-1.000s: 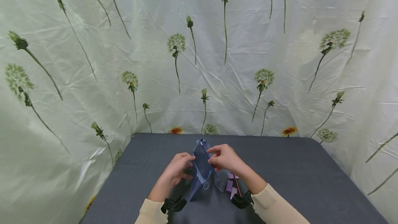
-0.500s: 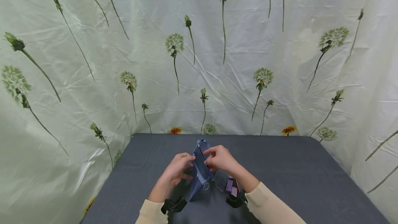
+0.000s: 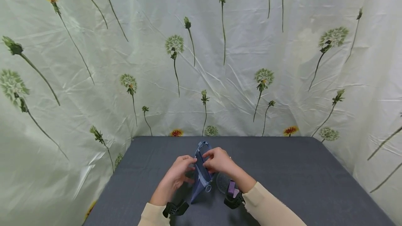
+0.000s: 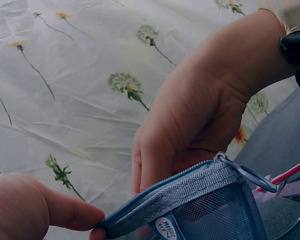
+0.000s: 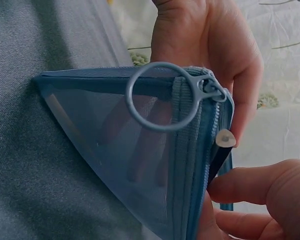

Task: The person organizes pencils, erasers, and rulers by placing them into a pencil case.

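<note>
Pinching one edge of a blue mesh zip pouch (image 5: 120, 145) with the left hand (image 3: 181, 171), closed at thumb and finger on the rim and loosely bent elsewhere, beside the outer wall. Probably holding just there to draw one side away from the other and make a wider gap. Coming in over the opposite side with the right hand (image 3: 218, 161), curled to a close pinch on a dark pencil (image 5: 219, 161), right at the unzipped mouth. Running lengthwise with the opening rather than across, perhaps to suit so long and slim a shape. Showing a bare wooden end near the zip; can't tell the depth inside, with fingers and fabric in the way.

Standing mouth up between both hands, apparently resting on the dark grey table (image 3: 282, 170) and likely steadied by the left pinch alone. Spotting a ring pull (image 5: 162, 128) at the near end, parked clear of the gap, hence free access along the zip.

Also seeing, close together by the right wrist, a clear protractor (image 3: 222, 182), to judge by the curved edge, plus a purple block (image 3: 231, 187) and a slim red stick (image 4: 291, 173), perhaps grouped on that side for easy reach. Facing a dandelion-printed curtain (image 3: 238, 44) behind the table.
</note>
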### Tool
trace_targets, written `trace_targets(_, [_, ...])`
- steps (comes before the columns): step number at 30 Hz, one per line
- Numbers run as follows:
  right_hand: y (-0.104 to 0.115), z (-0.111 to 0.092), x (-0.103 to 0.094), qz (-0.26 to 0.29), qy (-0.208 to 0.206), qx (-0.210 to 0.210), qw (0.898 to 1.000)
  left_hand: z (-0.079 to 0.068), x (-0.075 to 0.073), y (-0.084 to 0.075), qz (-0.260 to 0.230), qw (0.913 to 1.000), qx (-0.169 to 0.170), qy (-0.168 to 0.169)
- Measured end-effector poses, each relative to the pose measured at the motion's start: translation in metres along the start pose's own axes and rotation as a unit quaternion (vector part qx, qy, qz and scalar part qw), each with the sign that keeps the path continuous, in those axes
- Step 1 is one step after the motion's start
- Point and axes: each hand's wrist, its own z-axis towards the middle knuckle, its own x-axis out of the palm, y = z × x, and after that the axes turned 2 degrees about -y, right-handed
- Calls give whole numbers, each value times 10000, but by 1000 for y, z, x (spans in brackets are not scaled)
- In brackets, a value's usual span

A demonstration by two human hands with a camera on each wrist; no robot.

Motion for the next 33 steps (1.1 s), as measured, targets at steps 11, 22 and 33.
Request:
trace_targets(11, [-1,6,7,-72,90,119,9999,-2,2,3,-32,10000,10,-15])
trace_targets(22, [-3,4,10,-203,92,-56,9997,-2,1,4,-42,10000,-2,-11])
trace_targets(33, [8,-4,-2,-10,3,-261,9997,-2,3,1,-83,10000,17,2])
